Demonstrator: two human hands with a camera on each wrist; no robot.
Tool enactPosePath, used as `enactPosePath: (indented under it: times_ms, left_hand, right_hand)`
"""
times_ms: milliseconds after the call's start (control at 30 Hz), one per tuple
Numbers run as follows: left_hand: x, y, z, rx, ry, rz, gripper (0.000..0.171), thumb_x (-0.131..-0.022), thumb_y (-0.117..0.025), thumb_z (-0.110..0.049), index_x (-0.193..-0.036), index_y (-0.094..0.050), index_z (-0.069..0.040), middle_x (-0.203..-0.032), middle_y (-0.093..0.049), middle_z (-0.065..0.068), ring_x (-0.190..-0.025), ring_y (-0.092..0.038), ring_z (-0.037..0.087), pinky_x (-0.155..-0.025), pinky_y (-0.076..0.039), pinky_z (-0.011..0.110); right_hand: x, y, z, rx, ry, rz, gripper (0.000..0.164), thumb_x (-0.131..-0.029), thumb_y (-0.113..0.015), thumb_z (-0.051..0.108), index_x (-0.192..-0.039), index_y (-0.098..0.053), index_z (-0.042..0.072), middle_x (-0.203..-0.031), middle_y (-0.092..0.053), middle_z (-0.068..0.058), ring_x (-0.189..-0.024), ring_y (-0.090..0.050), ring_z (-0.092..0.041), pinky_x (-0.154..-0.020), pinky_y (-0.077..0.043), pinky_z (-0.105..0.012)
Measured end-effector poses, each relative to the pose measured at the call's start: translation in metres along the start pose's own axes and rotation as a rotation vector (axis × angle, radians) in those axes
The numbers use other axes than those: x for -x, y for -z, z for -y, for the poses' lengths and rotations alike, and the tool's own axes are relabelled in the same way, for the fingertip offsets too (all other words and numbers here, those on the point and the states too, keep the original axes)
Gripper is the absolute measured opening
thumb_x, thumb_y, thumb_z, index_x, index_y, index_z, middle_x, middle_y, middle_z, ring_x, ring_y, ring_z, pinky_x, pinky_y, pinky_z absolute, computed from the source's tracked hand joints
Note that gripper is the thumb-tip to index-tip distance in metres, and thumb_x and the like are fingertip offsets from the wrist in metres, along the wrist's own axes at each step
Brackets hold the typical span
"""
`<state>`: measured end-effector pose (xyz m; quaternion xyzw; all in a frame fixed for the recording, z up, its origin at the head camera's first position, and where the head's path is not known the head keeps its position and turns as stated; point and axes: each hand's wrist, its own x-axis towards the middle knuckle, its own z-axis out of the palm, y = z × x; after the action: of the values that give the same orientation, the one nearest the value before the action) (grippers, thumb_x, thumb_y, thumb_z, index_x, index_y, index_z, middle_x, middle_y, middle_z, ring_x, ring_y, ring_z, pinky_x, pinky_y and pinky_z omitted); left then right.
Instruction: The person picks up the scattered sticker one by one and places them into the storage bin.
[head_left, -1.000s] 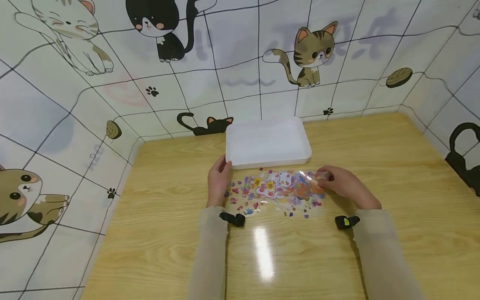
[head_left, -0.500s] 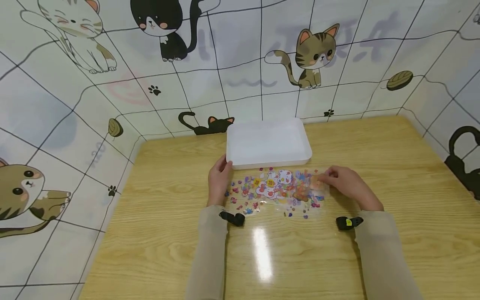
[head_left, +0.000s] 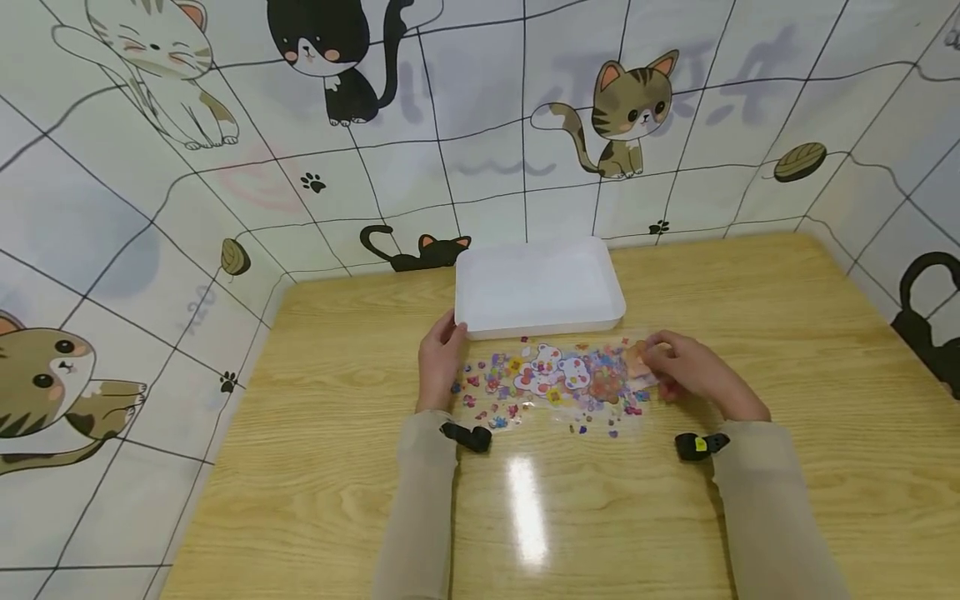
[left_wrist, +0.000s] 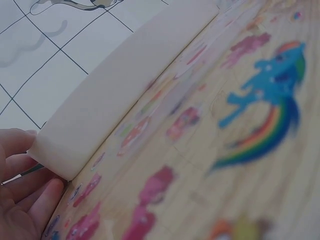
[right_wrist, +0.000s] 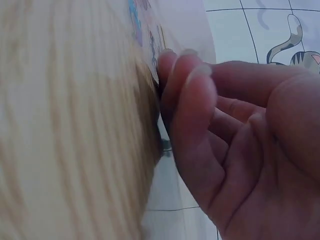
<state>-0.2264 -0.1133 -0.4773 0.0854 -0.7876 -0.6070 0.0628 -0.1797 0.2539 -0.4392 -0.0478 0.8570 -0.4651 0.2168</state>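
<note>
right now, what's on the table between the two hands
Colourful sticker sheets lie between the left hand and the right hand, as the head view shows.

I record a wood-grain table [head_left: 315, 483], glare streak [head_left: 527, 508] on its near half. On the grid-lined far wall [head_left: 480, 108] I note a printed black-and-white cat [head_left: 322, 42] left, a striped cat [head_left: 633, 104] right, and a black cat [head_left: 431, 257] low at the table's far edge
</note>
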Motion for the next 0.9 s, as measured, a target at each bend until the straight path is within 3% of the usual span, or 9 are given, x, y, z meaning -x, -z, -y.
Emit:
enactPosePath:
  times_ms: [233, 467, 700, 900]
  left_hand:
    - [0.0015, 0.0012, -0.0002, -0.003, 0.014, 0.0, 0.041, -0.088, -0.054, -0.037, -0.127, -0.05, -0.026, -0.121, -0.053, -0.008, -0.109, -0.048, 0.009, -0.095, -0.036, 0.033]
    - [0.0035, 0.0, -0.0018, 0.01, -0.012, 0.006, 0.041, -0.088, -0.054, -0.036, -0.127, -0.051, -0.024, -0.12, -0.054, -0.006, -0.109, -0.049, 0.012, -0.094, -0.037, 0.035]
    - [0.0007, 0.001, -0.0034, 0.014, -0.044, 0.001, 0.041, -0.088, -0.054, -0.036, -0.126, -0.051, -0.024, -0.119, -0.054, -0.006, -0.107, -0.05, 0.012, -0.093, -0.038, 0.035]
    - [0.0041, 0.0035, -0.0017, 0.004, -0.012, -0.001, 0.041, -0.088, -0.054, -0.035, -0.127, -0.051, -0.023, -0.119, -0.055, -0.006, -0.107, -0.05, 0.011, -0.093, -0.038, 0.035]
  right_hand:
    - [0.0003, 0.0011, -0.0004, 0.001, 0.017, 0.064, 0.044, -0.093, -0.047, 0.017, -0.128, -0.03, -0.005, -0.074, -0.057, -0.013, -0.062, -0.055, -0.023, -0.056, -0.05, -0.034]
    - [0.0031, 0.0019, -0.0041, -0.024, 0.026, 0.053, 0.031, -0.092, -0.049, 0.016, -0.113, -0.043, -0.005, -0.078, -0.058, -0.012, -0.063, -0.055, -0.022, -0.057, -0.05, -0.033]
    - [0.0022, 0.0041, -0.004, -0.038, 0.04, 0.038, 0.03, -0.092, -0.05, 0.026, -0.104, -0.046, -0.001, -0.064, -0.054, -0.011, -0.049, -0.05, -0.019, -0.047, -0.047, -0.034]
    - [0.0018, 0.0022, -0.0066, -0.002, 0.019, 0.011, 0.035, -0.092, -0.046, 0.036, -0.1, -0.051, 0.002, -0.055, -0.047, -0.004, -0.042, -0.042, -0.015, -0.04, -0.041, -0.031]
